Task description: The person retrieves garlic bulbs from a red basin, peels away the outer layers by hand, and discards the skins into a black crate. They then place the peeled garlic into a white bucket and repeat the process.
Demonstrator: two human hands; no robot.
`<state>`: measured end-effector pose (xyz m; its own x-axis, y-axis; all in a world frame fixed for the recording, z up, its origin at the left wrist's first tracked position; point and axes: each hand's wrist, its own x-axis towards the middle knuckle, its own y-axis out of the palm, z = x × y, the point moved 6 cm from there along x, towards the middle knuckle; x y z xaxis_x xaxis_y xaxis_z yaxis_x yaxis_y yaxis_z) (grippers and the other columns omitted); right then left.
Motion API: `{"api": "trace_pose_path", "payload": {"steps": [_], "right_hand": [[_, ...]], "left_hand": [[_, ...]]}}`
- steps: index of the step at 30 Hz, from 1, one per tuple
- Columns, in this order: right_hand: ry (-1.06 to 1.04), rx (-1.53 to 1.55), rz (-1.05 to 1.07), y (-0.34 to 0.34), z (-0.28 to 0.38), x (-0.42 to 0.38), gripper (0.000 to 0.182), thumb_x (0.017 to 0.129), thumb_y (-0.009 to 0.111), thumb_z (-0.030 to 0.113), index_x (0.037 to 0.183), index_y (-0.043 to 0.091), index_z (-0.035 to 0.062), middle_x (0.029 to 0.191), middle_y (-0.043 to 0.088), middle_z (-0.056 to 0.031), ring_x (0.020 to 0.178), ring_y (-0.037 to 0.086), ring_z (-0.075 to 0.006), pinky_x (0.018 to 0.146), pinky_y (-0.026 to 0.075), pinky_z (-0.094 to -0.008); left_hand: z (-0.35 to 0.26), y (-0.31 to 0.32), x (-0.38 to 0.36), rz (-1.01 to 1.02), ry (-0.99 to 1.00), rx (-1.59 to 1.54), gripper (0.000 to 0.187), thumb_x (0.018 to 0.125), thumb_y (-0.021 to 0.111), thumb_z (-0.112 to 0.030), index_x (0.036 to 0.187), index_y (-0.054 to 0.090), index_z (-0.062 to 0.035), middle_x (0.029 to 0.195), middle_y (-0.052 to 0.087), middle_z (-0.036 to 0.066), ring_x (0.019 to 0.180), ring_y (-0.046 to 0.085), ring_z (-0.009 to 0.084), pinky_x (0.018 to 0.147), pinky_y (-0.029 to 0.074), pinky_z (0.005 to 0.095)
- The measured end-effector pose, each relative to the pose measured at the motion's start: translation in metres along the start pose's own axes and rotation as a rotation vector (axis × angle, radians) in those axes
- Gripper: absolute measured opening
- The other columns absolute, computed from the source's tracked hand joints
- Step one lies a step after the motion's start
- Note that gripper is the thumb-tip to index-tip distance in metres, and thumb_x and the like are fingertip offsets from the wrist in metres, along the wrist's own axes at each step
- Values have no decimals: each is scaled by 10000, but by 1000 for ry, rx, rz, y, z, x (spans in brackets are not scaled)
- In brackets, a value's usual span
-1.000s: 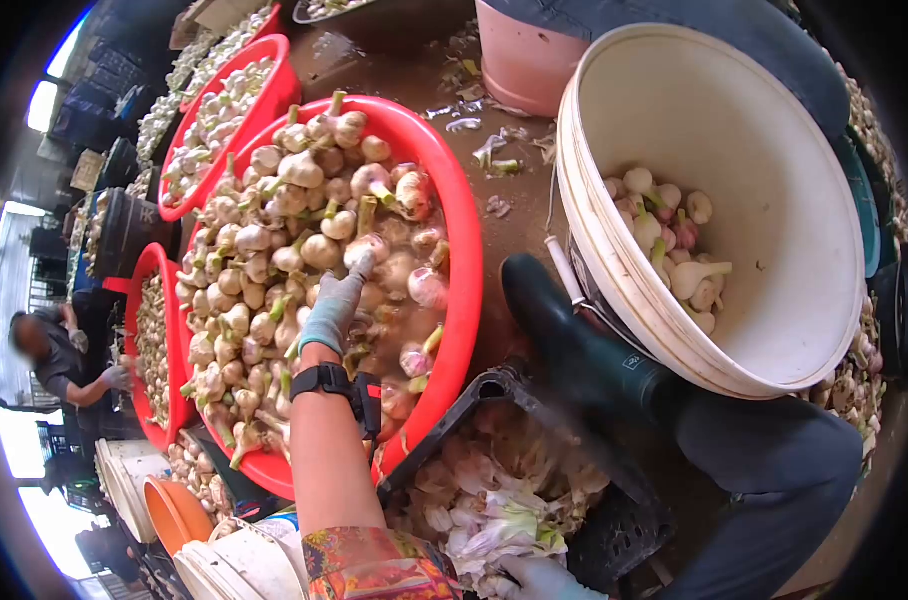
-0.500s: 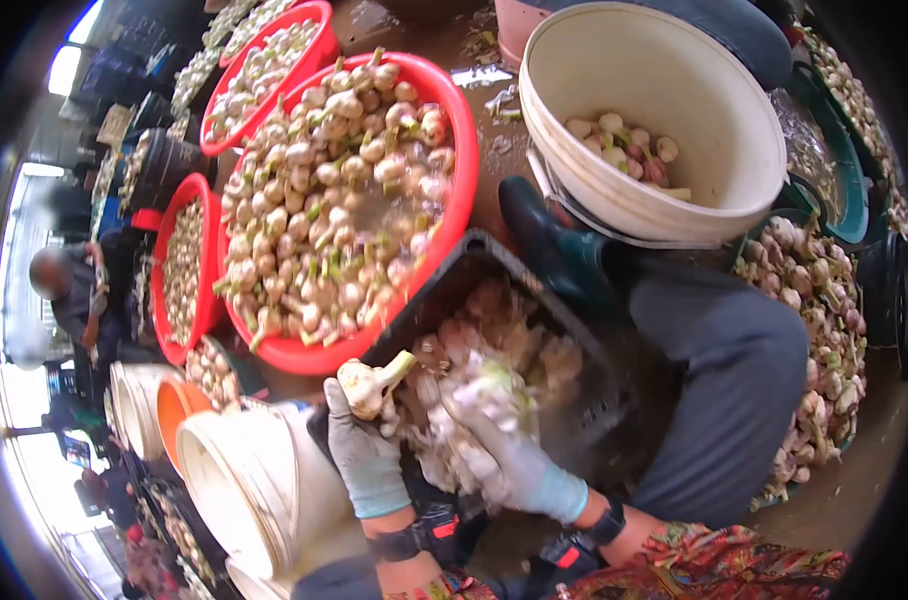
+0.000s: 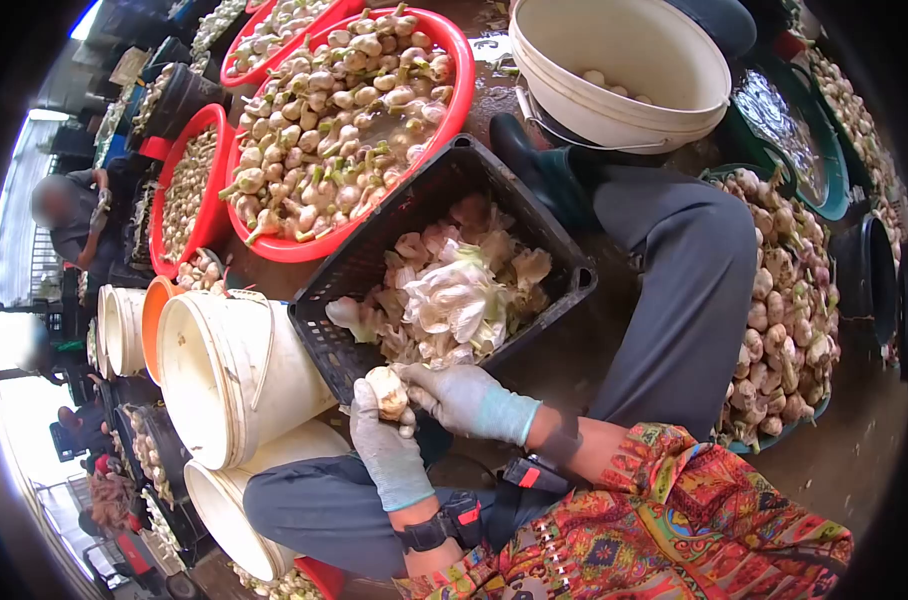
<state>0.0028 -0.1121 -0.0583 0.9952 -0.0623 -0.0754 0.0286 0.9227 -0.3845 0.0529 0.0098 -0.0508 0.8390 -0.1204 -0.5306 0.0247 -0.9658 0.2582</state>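
My left hand (image 3: pixel 389 455) holds a bulb (image 3: pixel 386 393), its fingers closed round the lower side. My right hand (image 3: pixel 469 400) is narrow, thumb and fingers drawn together right up against the bulb's side; I cannot tell whether they pinch a stem or loose skin, because they cover that part. The bulb is just outside the near edge of the black crate (image 3: pixel 339 355), low above my lap.

The bulb looks round and fairly smooth, and my gloves could be slick, so a hard pull from the right could twist it out of my left fingers. It could drop between crate and knee (image 3: pixel 299 500) to the floor, or tip over the edge into the skins (image 3: pixel 454 300), where something so pale would be easy to lose. Squeezing too hard might split or bruise the cloves. Skin let go at this spot could miss the crate, since my hands are at its edge rather than over its middle.

The skins make a loose, light heap, so a knock on the crate could spill some. The white buckets (image 3: pixel 294 345) crowd its left side, and a shove could shift them.
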Motion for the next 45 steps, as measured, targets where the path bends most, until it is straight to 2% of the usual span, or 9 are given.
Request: {"api": "trace_pose_path", "payload": {"steps": [3, 5, 9, 19, 21, 27, 31, 42, 45], "right_hand": [[-22, 212, -136, -12, 0, 3, 303, 945, 447, 260, 1169, 547, 82, 798, 645, -200, 726, 634, -368, 643, 490, -470], [382, 643, 224, -19, -3, -3, 299, 948, 465, 273, 1085, 589, 39, 850, 644, -214, 816, 622, -394, 711, 483, -465], [73, -198, -4, -54, 3, 1, 287, 903, 545, 316, 1037, 599, 68, 865, 637, -147, 891, 620, -327, 758, 489, -414], [128, 269, 88, -29, -34, 20, 243, 856, 603, 256, 997, 620, 59, 838, 646, -177, 789, 628, -358, 712, 499, -412], [201, -176, 117, -35, -18, 19, 234, 865, 596, 209, 1026, 605, 39, 854, 646, -194, 791, 630, -355, 712, 495, -399], [374, 733, -34, -22, -43, 16, 296, 892, 582, 236, 1053, 567, -11, 833, 615, -170, 790, 605, -234, 730, 483, -337], [-10, 245, 15, -23, -5, 21, 273, 884, 590, 273, 951, 544, 13, 777, 611, -192, 738, 613, -345, 647, 474, -391], [411, -562, -250, -58, -66, 22, 257, 789, 641, 243, 975, 594, 72, 886, 620, -178, 809, 636, -349, 694, 507, -441], [232, -345, -372, -76, -14, 6, 289, 775, 667, 275, 972, 615, 69, 926, 614, -161, 841, 634, -335, 712, 507, -422]], "left_hand": [[-8, 1, -5, 19, 39, 105, 343, 931, 546, -374, 977, 605, -39, 739, 628, 48, 444, 497, 93, 342, 295, 183], [-4, -6, -1, 42, -17, 135, 338, 923, 558, -383, 965, 609, -52, 724, 623, 47, 434, 495, 103, 336, 302, 193], [11, -9, 2, 53, -175, 1, 350, 916, 566, -396, 974, 605, -53, 712, 619, 52, 420, 503, 129, 323, 321, 207], [17, 6, 4, 288, -102, 128, 522, 925, 537, -440, 1230, 533, -16, 934, 625, 56, 646, 548, 87, 494, 382, 183], [5, 11, 1, 263, 128, 396, 557, 922, 541, -443, 1271, 509, -9, 1033, 611, 52, 816, 564, 96, 671, 435, 202], [-4, 11, -3, 284, 140, 172, 498, 864, 627, -248, 1234, 500, 60, 1137, 564, 92, 1025, 537, 157, 870, 438, 282], [9, 2, 9, 220, 66, 426, 406, 880, 650, -297, 1120, 572, 21, 982, 597, 54, 897, 547, 128, 837, 432, 257], [-8, 19, -10, 403, 39, -446, 536, 909, 581, -349, 1231, 463, 63, 1122, 581, 192, 1035, 576, 317, 904, 480, 438], [-9, 22, -10, 478, 91, -487, 477, 943, 529, -322, 1244, 468, 43, 1216, 545, 203, 1108, 549, 333, 952, 462, 434]]}}
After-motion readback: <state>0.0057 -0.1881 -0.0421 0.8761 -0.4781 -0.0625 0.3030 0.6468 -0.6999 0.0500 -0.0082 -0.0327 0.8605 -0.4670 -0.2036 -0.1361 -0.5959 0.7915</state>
